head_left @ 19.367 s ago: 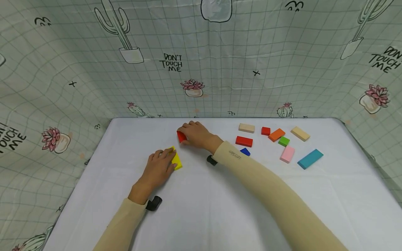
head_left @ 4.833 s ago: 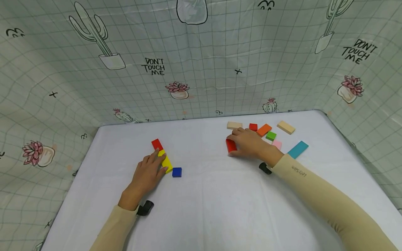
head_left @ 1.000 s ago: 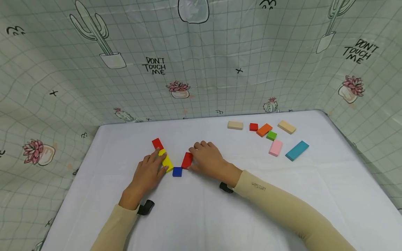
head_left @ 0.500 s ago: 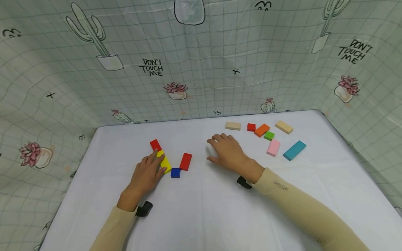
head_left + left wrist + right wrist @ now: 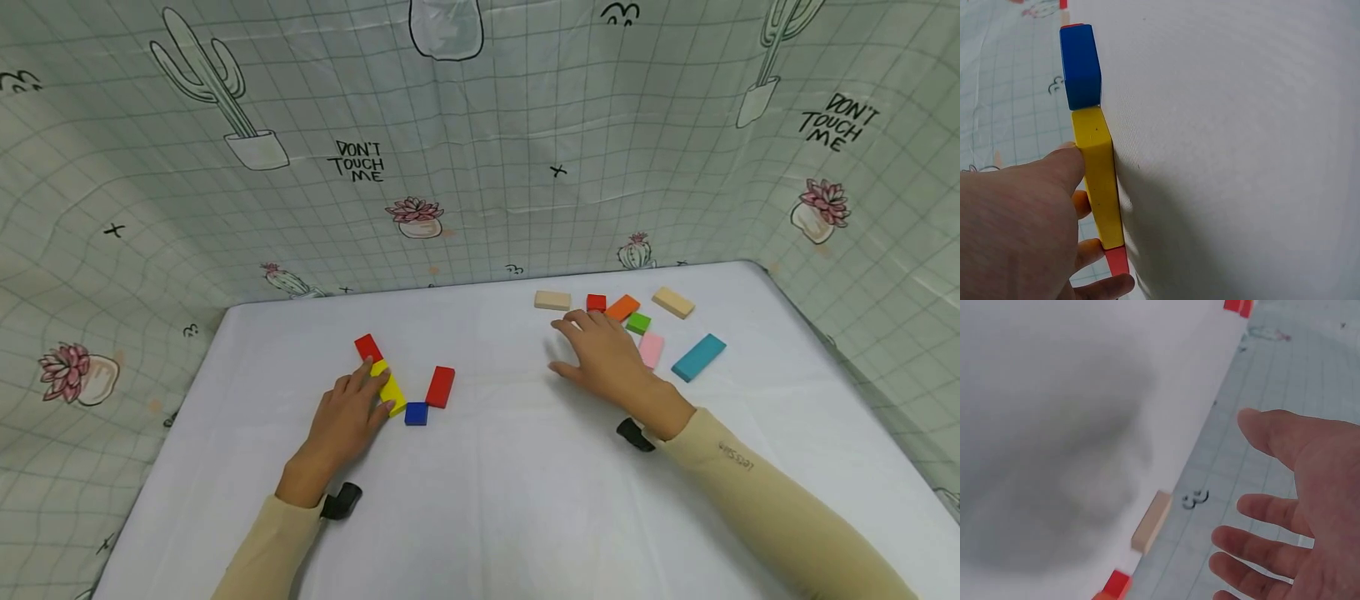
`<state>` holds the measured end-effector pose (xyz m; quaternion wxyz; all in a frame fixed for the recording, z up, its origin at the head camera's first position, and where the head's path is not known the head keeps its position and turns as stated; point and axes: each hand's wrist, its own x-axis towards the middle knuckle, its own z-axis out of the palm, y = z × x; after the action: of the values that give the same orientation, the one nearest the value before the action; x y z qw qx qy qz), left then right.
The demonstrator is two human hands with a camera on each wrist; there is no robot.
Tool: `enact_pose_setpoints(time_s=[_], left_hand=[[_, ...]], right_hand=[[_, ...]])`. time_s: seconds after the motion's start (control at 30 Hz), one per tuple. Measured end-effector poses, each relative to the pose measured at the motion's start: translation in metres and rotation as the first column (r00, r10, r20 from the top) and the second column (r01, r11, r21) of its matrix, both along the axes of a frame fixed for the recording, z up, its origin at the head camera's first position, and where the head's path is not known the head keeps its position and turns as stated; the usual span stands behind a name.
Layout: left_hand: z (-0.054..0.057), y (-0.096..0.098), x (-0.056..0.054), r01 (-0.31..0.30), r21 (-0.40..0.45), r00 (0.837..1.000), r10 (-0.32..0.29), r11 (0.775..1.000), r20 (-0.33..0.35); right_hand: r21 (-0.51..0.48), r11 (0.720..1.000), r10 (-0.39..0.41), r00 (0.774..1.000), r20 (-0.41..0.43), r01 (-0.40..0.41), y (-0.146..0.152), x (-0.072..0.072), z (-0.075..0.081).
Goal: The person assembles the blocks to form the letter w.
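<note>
In the head view my left hand (image 5: pixel 341 421) holds a yellow block (image 5: pixel 393 393) on the table, its thumb by the near end and fingertips at the far end. A red block (image 5: pixel 368 347) lies against the yellow block's far end. At the near end sits a small blue block (image 5: pixel 416 413), with a longer red block (image 5: pixel 440 387) slanting away beyond it. The left wrist view shows the blue block (image 5: pixel 1080 65) end to end with the yellow block (image 5: pixel 1102 187). My right hand (image 5: pixel 603 354) is empty, fingers spread, close to the loose blocks at the back right.
Around my right hand lie a beige block (image 5: pixel 552 300), a small red block (image 5: pixel 596 302), an orange block (image 5: pixel 622 307), a green block (image 5: pixel 638 323), a pink block (image 5: pixel 651 350), a second beige block (image 5: pixel 673 302) and a teal block (image 5: pixel 699 357). A patterned cloth (image 5: pixel 495 150) hangs behind the white table (image 5: pixel 510 500).
My right hand brought the longer red block over beside the blue one, let go, and moved back right toward the loose blocks. My left hand stays at the yellow block.
</note>
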<state>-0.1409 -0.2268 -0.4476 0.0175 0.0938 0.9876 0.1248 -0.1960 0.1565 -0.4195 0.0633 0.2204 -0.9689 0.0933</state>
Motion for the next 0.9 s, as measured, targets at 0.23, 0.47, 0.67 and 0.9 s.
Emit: enact_pose_setpoints(time_s=[0.23,0.47,0.67,0.9], left_hand=[[-0.001,-0.001,-0.001,0.007,0.014,1.000,-0.006,1.000,-0.009],[0.000,-0.001,0.000,0.009,0.009,1.000,-0.009,1.000,0.000],[0.003,0.000,0.000,0.003,0.006,1.000,-0.003,1.000,0.021],[0.002,-0.001,0.000,0.007,0.002,1.000,-0.007,1.000,0.026]], right_hand=[[-0.023,0.998,-0.057,0.998,0.014,0.058,0.036,0.003,-0.005],[-0.041,0.994,-0.104,0.994,0.023,0.105,0.067,0.006,-0.009],[-0.037,0.992,-0.119,0.992,0.030,0.120,0.087,0.009,-0.013],[-0.034,0.993,-0.117,0.993,0.008,0.117,0.103,0.011,-0.020]])
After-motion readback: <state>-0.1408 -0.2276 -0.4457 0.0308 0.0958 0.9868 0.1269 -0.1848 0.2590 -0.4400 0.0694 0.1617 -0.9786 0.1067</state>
